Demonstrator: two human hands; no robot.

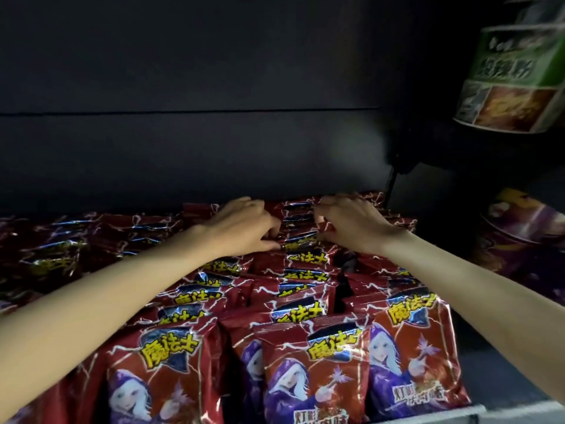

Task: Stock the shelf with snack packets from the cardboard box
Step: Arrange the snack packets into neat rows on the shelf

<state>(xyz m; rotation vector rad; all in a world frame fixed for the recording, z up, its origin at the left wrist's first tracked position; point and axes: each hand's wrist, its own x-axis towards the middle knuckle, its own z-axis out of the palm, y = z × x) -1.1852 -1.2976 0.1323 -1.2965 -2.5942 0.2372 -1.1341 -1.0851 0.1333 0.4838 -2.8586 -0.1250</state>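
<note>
Several rows of red snack packets (312, 356) with yellow lettering and a purple-hooded figure stand upright on a dark shelf (501, 384). Both my arms reach deep toward the back of the middle row. My left hand (241, 228) lies on the packets to the left, its fingers curled onto the edge of a packet in the middle row (301, 237). My right hand (351, 223) is on the other side of that row, fingers curled and pinching the packets' right edge. The cardboard box is out of view.
The shelf's back wall (183, 148) is dark and bare above the packets. A green noodle tub (510, 84) sits on a higher level at the upper right. Purple tubs (526, 231) stand at the right beside the packets. The shelf's pale front edge (458, 416) runs along the bottom right.
</note>
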